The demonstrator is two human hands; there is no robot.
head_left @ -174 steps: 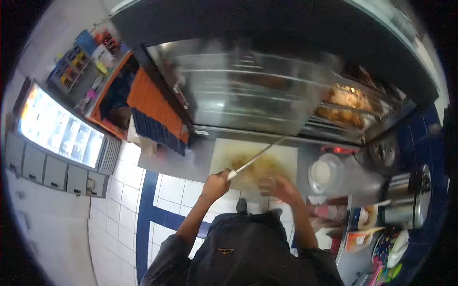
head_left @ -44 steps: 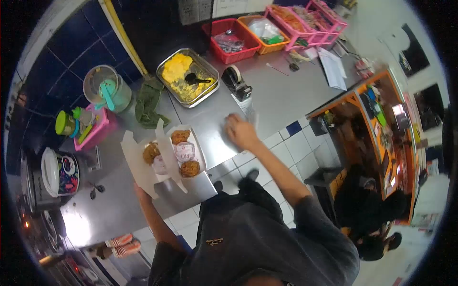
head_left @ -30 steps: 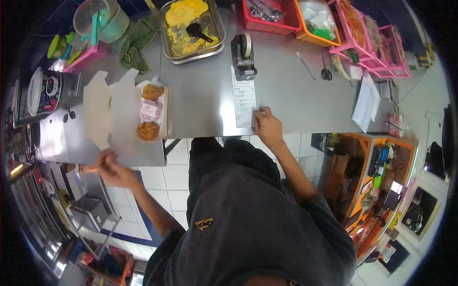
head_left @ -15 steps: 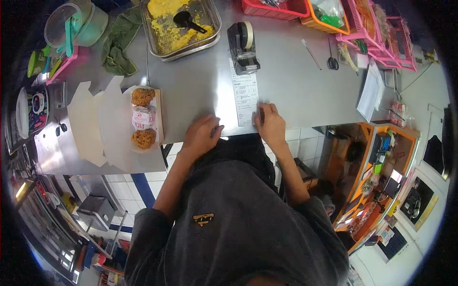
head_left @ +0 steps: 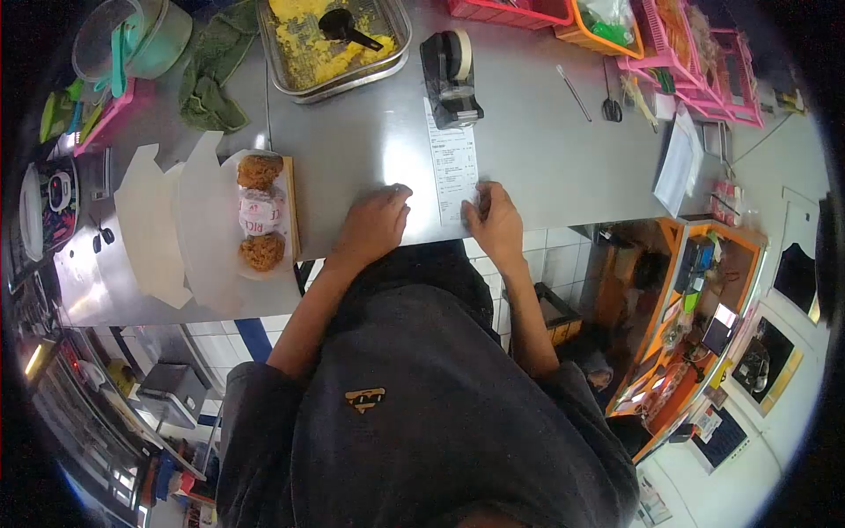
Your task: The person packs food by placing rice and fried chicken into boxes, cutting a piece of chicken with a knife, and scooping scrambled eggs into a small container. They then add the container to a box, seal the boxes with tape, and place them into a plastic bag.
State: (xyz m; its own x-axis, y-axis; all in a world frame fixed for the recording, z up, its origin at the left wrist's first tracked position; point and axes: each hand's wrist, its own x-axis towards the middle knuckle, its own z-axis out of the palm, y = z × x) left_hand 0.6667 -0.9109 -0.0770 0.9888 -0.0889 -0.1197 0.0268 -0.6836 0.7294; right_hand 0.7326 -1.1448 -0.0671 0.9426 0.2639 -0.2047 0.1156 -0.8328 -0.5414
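Note:
A long printed receipt (head_left: 452, 180) lies flat on the steel counter, its top end under a black tape dispenser (head_left: 451, 81). My right hand (head_left: 496, 227) rests at the receipt's lower right edge, thumb touching the paper and fingers loosely bent, apart from the thumb. Left of the receipt, my left hand (head_left: 374, 227) lies on the counter's front edge, fingers loosely extended and holding nothing. Further left stands an opened white paper box (head_left: 204, 238). In it sit a piece of fried chicken (head_left: 260, 172), a wrapped rice pack (head_left: 261, 212) and another fried chicken piece (head_left: 262, 253).
At the back stands a metal tray (head_left: 400, 66) with yellow crumbs and a black scoop (head_left: 343, 28). A green cloth (head_left: 211, 88) lies beside it. Rightward are a pen (head_left: 574, 93), scissors (head_left: 612, 107), pink baskets (head_left: 682, 66) and papers (head_left: 679, 163).
The counter and its objects sit slightly higher and further left in view. My right thumb has come onto the receipt's lower edge. My left fingers reach a little further forward.

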